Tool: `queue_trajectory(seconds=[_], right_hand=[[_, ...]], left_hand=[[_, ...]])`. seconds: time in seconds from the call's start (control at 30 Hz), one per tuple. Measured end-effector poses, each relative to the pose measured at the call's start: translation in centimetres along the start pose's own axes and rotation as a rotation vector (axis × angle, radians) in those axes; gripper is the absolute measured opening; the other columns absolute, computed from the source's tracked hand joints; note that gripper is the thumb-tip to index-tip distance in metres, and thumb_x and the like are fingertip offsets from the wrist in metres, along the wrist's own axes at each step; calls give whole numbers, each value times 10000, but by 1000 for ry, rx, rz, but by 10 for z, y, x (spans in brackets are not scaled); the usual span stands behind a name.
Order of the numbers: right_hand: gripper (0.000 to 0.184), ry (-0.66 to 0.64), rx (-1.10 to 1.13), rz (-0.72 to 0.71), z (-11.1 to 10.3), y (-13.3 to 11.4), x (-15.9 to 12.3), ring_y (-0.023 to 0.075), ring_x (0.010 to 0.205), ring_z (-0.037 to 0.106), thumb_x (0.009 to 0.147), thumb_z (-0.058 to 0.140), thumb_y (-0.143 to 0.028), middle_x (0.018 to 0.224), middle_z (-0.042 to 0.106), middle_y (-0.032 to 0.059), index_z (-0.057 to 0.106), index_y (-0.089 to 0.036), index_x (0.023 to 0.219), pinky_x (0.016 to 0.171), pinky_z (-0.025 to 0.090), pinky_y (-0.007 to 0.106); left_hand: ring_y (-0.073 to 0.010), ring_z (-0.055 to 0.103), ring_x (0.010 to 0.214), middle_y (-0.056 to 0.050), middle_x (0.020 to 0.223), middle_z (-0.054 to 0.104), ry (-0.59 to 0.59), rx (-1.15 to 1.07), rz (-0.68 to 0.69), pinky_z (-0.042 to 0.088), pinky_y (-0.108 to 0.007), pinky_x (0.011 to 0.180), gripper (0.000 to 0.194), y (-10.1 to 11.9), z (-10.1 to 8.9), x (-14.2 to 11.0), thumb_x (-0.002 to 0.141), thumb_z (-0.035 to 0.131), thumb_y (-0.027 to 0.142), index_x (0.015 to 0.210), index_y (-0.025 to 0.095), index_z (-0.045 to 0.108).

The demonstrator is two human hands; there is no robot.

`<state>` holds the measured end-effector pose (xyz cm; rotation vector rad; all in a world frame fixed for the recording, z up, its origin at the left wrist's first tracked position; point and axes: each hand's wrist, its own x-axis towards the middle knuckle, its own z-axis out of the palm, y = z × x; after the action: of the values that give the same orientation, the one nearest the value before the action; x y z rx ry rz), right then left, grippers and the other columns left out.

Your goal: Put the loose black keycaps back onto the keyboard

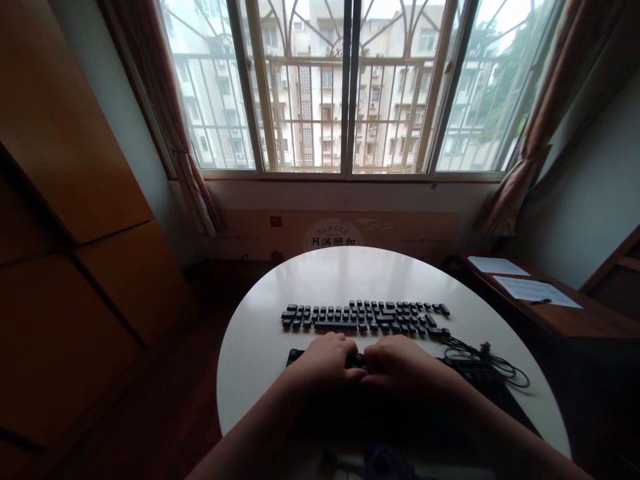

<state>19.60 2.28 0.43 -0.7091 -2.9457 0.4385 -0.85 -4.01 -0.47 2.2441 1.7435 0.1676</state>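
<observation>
On the round white table, a black keyboard [357,361] lies near me, mostly covered by my hands and forearms. My left hand [327,353] rests over its left half, fingers curled across the keys and thumb pointing inward. Beside it, my right hand [397,360] is closed, its thumb and forefinger close to the left thumb; whatever its fingers pinch is hidden. Loose black keycaps [361,317] stand in rows just beyond the keyboard, a long bar-shaped keycap [336,326] among them. A coiled black cable [493,360] lies at the keyboard's right end.
The round table [265,300] stands before a barred window [345,100] with curtains. To the right, a low wooden table [565,317] bears papers [535,291] and a dark pen-like item. A wooden cabinet [100,167] is at left. Something purple [385,461] sits at the bottom, indistinct.
</observation>
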Motion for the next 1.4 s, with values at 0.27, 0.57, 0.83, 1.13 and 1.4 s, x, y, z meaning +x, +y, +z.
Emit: queue_trajectory(seconds=[0.27, 0.57, 0.83, 1.13, 1.4], right_hand=[[442, 208, 112, 105, 14, 22, 13, 106, 560, 454, 959, 502, -482, 565, 507, -33, 535, -187, 632, 564, 268, 247], [377, 379, 85, 222, 5, 24, 17, 147, 607, 544, 962, 476, -454, 640, 607, 2, 628, -193, 736, 606, 334, 269], [242, 354, 104, 201, -19, 46, 73, 208, 874, 678, 883, 567, -331, 918, 764, 57, 765, -206, 943, 805, 474, 315], [157, 152, 150, 265, -17, 92, 137, 212, 982, 684, 881, 663, -275, 1012, 742, 69, 744, -177, 975, 924, 538, 378], [328, -39, 132, 288, -4, 107, 153, 220, 1052, 647, 971, 623, -381, 1238, 637, 86, 621, -172, 1224, 897, 568, 430]], left_hand=[[-317, 628, 1015, -106, 1095, 692, -12, -12, 15, 488, -391, 847, 502, 0, -1, -2, 840, 655, 616, 1138, 215, 702], [-333, 603, 1070, -104, 1116, 675, -48, 6, 17, 482, -410, 873, 542, -1, 1, 1, 828, 660, 644, 1195, 246, 684], [-343, 598, 1064, -126, 1118, 663, -41, -34, 82, 472, -428, 862, 531, -4, 0, -3, 888, 556, 658, 1179, 232, 685], [-347, 590, 1024, -133, 1101, 660, -32, -61, 92, 462, -438, 849, 562, -7, 2, -3, 863, 564, 680, 1163, 221, 684], [-344, 589, 1004, -132, 1094, 659, -54, -75, 98, 461, -433, 829, 543, -8, 1, -2, 861, 576, 672, 1142, 220, 687]])
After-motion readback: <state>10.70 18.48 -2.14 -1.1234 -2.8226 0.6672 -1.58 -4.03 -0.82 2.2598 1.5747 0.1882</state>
